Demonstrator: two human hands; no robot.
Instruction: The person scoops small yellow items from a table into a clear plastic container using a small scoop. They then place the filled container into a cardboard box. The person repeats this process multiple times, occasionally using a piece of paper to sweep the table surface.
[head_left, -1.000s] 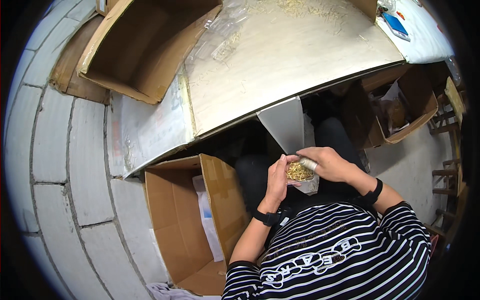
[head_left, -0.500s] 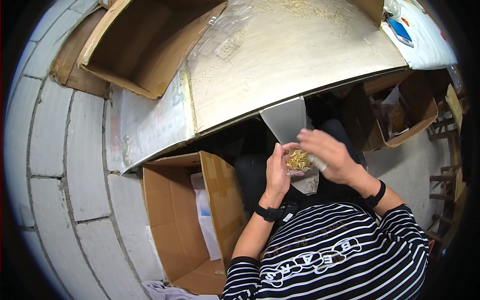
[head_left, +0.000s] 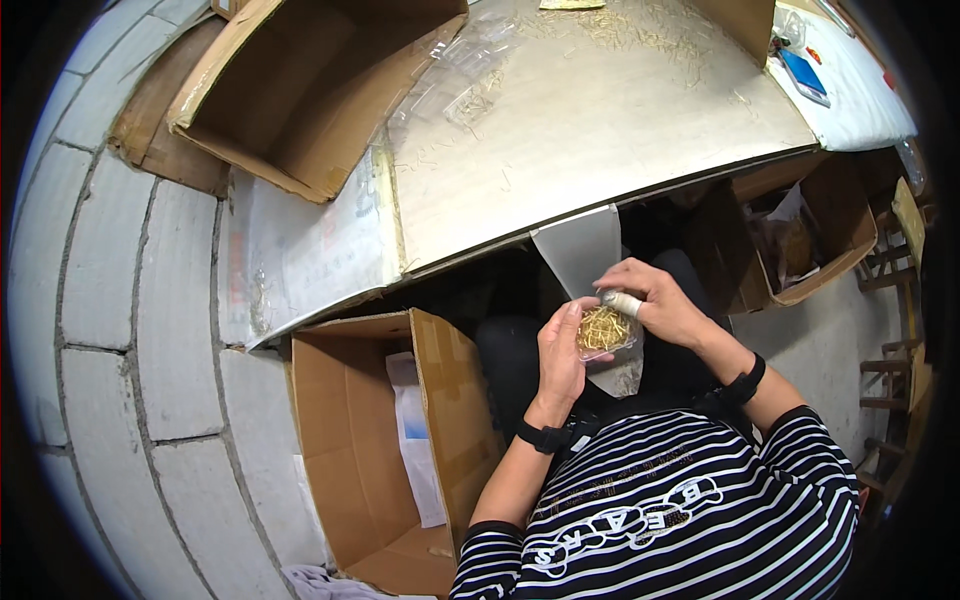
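I see a pale tabletop spread across the upper middle, with gold-coloured wire pieces strewn over its far part and clear plastic containers heaped toward its left. A large open cardboard box lies tipped at that left end. At the right end I make out a blue-faced handheld device on a white cover.

Below the table's edge, over the seated person's lap, the left hand is closed around the left side of a small clear plastic box filled with gold wire pieces. The right hand bends over the box's far right corner, a white wrap on one digit; I cannot tell whether its fingertips are pinching anything.

Left of the legs stands an open carton with a white sheet inside; another carton sits under the table's right side. Grey slabs pave the left floor, and wooden stools line the right.
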